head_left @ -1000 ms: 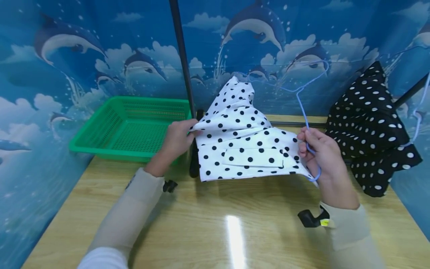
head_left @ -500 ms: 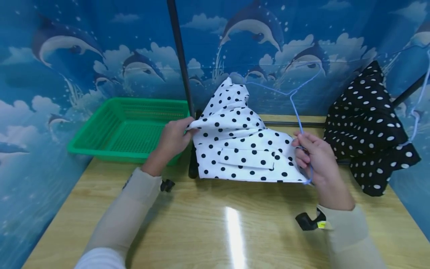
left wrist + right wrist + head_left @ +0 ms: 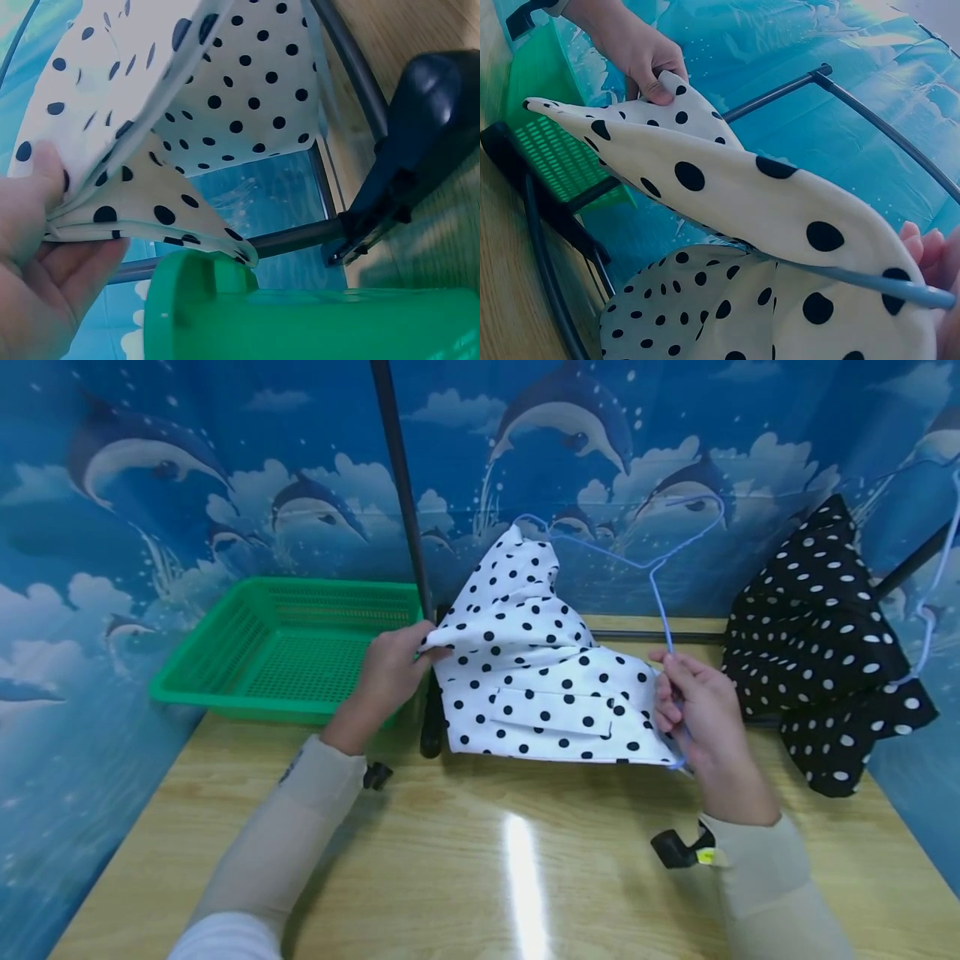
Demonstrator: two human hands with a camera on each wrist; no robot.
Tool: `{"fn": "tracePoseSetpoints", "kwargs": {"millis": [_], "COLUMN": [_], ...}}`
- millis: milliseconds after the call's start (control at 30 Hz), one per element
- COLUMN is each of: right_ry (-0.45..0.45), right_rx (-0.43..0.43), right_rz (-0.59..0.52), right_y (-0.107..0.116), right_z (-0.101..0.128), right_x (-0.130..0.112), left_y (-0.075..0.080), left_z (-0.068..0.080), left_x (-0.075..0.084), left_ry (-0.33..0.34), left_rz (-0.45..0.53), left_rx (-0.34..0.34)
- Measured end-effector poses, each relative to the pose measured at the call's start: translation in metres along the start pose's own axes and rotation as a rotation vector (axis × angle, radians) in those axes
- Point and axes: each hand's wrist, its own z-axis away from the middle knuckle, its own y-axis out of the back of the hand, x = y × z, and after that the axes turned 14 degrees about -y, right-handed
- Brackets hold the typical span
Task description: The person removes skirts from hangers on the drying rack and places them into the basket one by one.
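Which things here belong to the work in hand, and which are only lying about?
In hand: white dotted cloth, blue hanger, left hand, right hand.
Lying about: green basket, black dotted cloth, black rack, table.

White black-dotted garment (image 3: 540,685) – on pale-blue wire hanger (image 3: 660,602), held above table

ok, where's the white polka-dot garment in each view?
Head: white polka-dot garment at centre, between left hand and right hand.
Left wrist: upper left, its edge pinched.
Right wrist: across the middle.
Shared landmark: green basket.
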Motion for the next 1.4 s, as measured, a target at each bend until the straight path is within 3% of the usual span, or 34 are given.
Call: {"fn": "tracePoseSetpoints", "kwargs": {"millis": [200,467,767,967,1400], "right_ry": [0.004,-0.016,-0.061,-0.071,-0.081], "right_rx": [0.016,0.07,0.074,0.123,0.07], "right_rz": [-0.001,-0.076,-0.278,-0.305,-0.392], "right_y": [-0.003,-0.003,-0.004,-0.004,0.001], "right_z": [-0.001,-0.006,-0.016,-0.022,-0.025], "right_x": [0.001,0.0,-0.002,-0.004,-0.006], "left_y": [0.002,0.001,0.002,0.001,0.004], "left_z": [-0.002,0.0,0.002,0.004,0.008], "left_x": [0.006,0.013,0.027,0.032,0.04], "left_ry": [0.024,0.071,-0.008,-0.029,-0.071], "left_rz": [-0.077,-0.012,-0.037,-0.051,-0.069], "left_rx": [-0.087,-0.15,-0.13,-0.122,-0.118]}}
